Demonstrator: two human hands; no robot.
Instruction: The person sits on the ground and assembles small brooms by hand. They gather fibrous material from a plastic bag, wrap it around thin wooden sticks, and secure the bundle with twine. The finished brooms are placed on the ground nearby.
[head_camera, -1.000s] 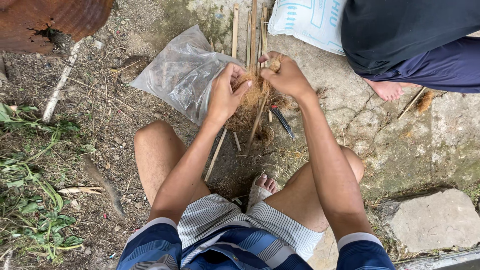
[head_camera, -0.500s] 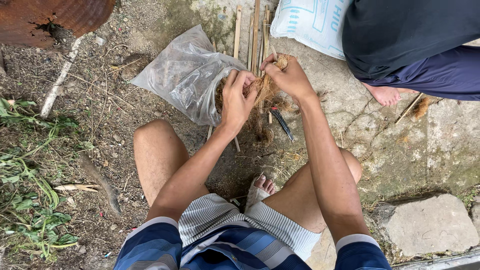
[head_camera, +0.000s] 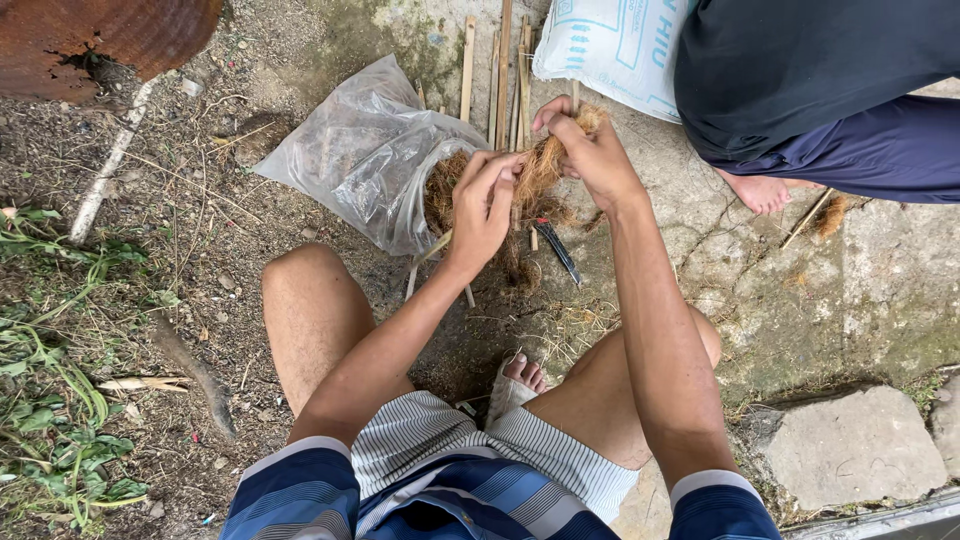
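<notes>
- My left hand (head_camera: 483, 205) and my right hand (head_camera: 590, 150) are up close together, both pinching the same tuft of brown coconut fibre (head_camera: 540, 165).
- Left fingers are curled shut on the lower end of the tuft; right fingers grip the upper end, thumb tucked under.
- The fibre hangs in the air between my two hands, just above the mouth of the clear plastic bag (head_camera: 365, 150), not resting on the ground.
- That bag lies crumpled on the dirt just left of my hands, its opening turned my way, with more brown fibre (head_camera: 437, 190) bunched inside it.
- Thin bamboo sticks (head_camera: 503, 70) lie side by side on the ground beyond my hands, running away from me.
- A small dark tool (head_camera: 559, 251) lies on the ground just under my right wrist; what kind it is, I can't tell.
- I'm squatting, knees wide, one bare foot (head_camera: 522, 375) showing between them.
- Across from me, another person's bare foot (head_camera: 760, 192) rests on the stone, beside a white woven sack (head_camera: 610, 45).
- Green weeds (head_camera: 50, 350) to my far left, a flat stone (head_camera: 855, 445) down at my right.
</notes>
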